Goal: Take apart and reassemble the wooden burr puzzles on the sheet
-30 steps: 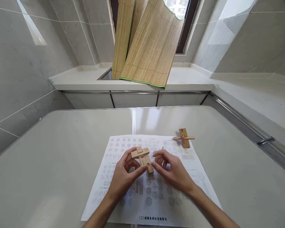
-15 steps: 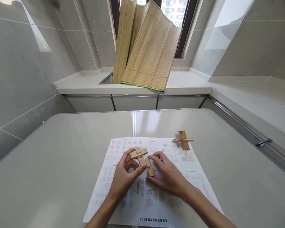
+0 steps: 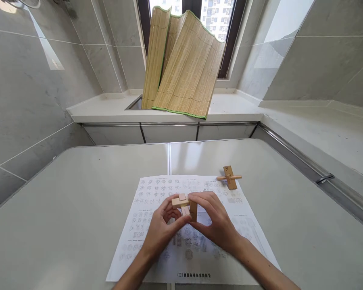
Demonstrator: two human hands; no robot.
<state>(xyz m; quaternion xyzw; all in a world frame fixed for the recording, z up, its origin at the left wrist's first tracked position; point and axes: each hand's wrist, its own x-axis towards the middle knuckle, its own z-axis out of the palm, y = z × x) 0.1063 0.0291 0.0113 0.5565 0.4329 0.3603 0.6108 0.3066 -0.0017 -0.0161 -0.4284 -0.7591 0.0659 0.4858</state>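
Observation:
Over the printed sheet (image 3: 153, 257), my left hand (image 3: 161, 229) pinches a small cluster of interlocking wooden puzzle pieces (image 3: 179, 203) between thumb and fingers. Against its right side stands a darker wooden puzzle piece (image 3: 193, 211), turned on edge. My right hand (image 3: 219, 219) grips that piece, fingers at its top and thumb at its lower end. The two hands nearly meet at the pieces. How the pieces fit together is partly hidden by the fingers.
At the sheet's far right corner lies a flat wooden piece (image 3: 231, 183) crossed by a thin round stick (image 3: 237, 177). The sheet rests on a pale table (image 3: 63, 209). Behind it, a folded bamboo mat (image 3: 184, 72) leans on a white ledge (image 3: 103, 110) by the window.
My right hand has closed on the right-hand wooden piece, which has turned from lying tilted to standing on edge. The cluster in my left hand has tipped, and the view has shifted slightly.

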